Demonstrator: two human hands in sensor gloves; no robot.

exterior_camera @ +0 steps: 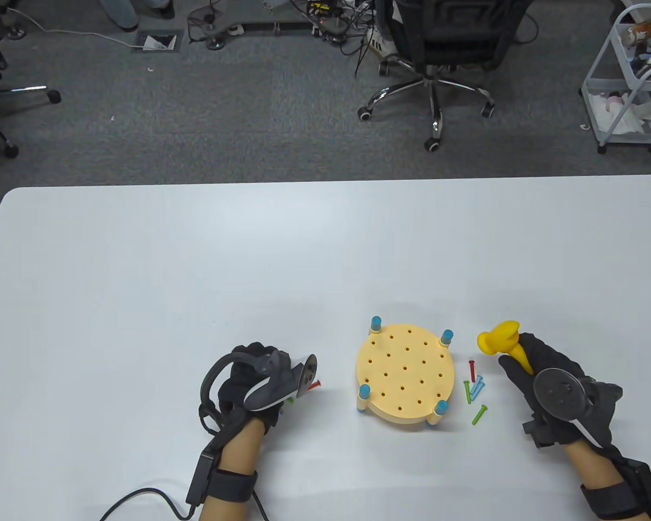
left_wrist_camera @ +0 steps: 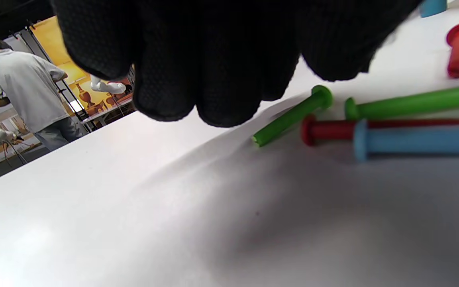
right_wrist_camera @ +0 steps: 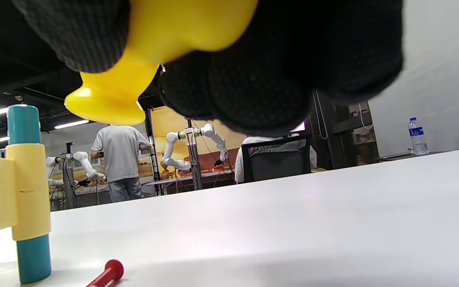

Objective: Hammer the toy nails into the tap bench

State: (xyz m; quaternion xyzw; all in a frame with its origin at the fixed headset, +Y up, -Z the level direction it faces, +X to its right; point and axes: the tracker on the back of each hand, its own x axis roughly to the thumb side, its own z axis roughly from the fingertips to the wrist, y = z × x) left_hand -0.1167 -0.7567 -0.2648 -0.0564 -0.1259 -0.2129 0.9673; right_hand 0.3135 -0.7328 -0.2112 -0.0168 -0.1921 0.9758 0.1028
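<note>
The round yellow tap bench with many holes stands on blue legs; no nail shows in its holes. My right hand grips the yellow toy hammer just right of the bench; the hammer also shows in the right wrist view, above the table. Several red, blue and green nails lie between the bench and that hand. My left hand rests left of the bench, fingers curled over more loose nails: a green one, a blue one, a red one. It holds none.
The white table reaches far beyond the bench. One bench leg and a red nail are close to my right hand. An office chair and a cart stand on the floor past the table's far edge.
</note>
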